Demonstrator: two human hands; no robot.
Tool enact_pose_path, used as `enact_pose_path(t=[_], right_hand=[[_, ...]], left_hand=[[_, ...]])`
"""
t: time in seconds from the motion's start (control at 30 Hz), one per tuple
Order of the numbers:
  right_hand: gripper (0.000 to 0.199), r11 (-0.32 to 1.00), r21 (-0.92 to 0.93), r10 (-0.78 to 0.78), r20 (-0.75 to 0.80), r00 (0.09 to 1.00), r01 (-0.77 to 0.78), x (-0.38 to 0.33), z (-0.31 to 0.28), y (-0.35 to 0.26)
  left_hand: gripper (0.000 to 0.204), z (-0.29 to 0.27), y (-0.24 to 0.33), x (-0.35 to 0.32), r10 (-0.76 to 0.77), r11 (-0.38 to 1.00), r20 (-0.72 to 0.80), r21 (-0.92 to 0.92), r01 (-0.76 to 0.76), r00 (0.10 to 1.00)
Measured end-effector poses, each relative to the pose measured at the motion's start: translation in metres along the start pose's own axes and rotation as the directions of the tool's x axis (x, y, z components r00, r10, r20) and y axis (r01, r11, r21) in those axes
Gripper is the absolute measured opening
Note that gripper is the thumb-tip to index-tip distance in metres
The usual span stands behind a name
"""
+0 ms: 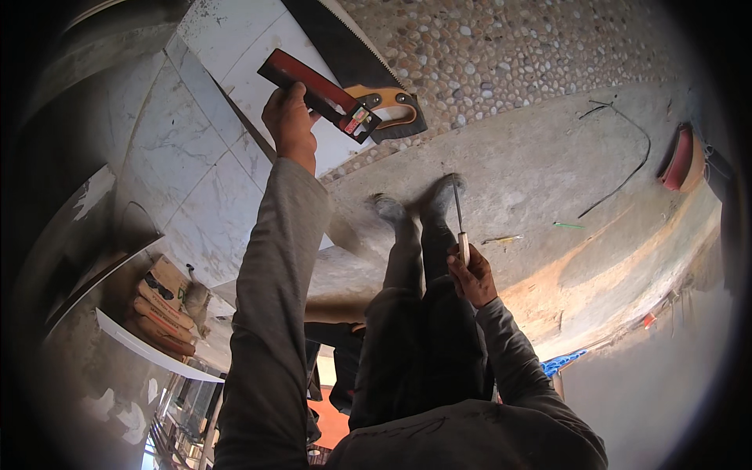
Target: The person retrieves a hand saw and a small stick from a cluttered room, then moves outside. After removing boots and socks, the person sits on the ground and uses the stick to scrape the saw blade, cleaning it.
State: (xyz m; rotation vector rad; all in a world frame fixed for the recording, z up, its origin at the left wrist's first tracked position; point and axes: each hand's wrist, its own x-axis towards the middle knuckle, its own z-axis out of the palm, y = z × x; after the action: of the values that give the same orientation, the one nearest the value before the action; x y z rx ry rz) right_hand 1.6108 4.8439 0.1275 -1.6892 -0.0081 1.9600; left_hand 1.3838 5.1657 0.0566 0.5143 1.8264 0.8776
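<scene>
Dark wire [648, 149], green stick [569, 225] on grey floor [533, 172].

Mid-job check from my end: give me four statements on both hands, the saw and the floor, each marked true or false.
1. The left hand holds a red-and-black package. True.
2. The right hand is empty. False: it holds a thin-shafted tool.
3. The handsaw has a solid blue handle. False: its handle is yellow-brown and black.
4. A small green item lies on the floor. True.
</scene>
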Motion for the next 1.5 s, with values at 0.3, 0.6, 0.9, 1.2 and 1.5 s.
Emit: enact_pose_path(t=[0.3, 0.6, 0.9, 1.2, 1.5], right_hand=[[0.023, 0.991, -0.129, -0.050, -0.095, 0.994, 0.038, -0.007, -0.023, 0.028], [0.022, 0.997, -0.060, -0.050, -0.142, 0.989, 0.042, -0.016, -0.029, 0.032], [0.023, 0.995, -0.088, -0.075, -0.279, 0.957, 0.052, -0.023, -0.057, 0.052], [0.019, 0.959, -0.284, -0.085, -0.243, 0.966, 0.013, -0.024, -0.099, 0.080], [0.019, 0.984, 0.142, -0.032, -0.439, 0.898, 0.104, -0.055, -0.076, 0.101]], left_hand=[[0.026, -0.055, 0.050, 0.065, 0.149, 0.986, -0.148, 0.103, -0.134, 0.978], [0.056, -0.126, 0.038, 0.040, 0.251, 0.923, -0.199, 0.346, -0.172, 0.947], [0.050, -0.190, -0.186, -0.140, -0.113, 0.687, 0.066, 0.726, 0.030, 0.991], [0.051, -0.172, -0.190, -0.188, -0.174, 0.674, 0.166, 0.738, -0.006, 0.971], [0.059, -0.085, -0.116, -0.046, 0.186, 0.261, 0.404, 0.858, -0.442, 0.895]])
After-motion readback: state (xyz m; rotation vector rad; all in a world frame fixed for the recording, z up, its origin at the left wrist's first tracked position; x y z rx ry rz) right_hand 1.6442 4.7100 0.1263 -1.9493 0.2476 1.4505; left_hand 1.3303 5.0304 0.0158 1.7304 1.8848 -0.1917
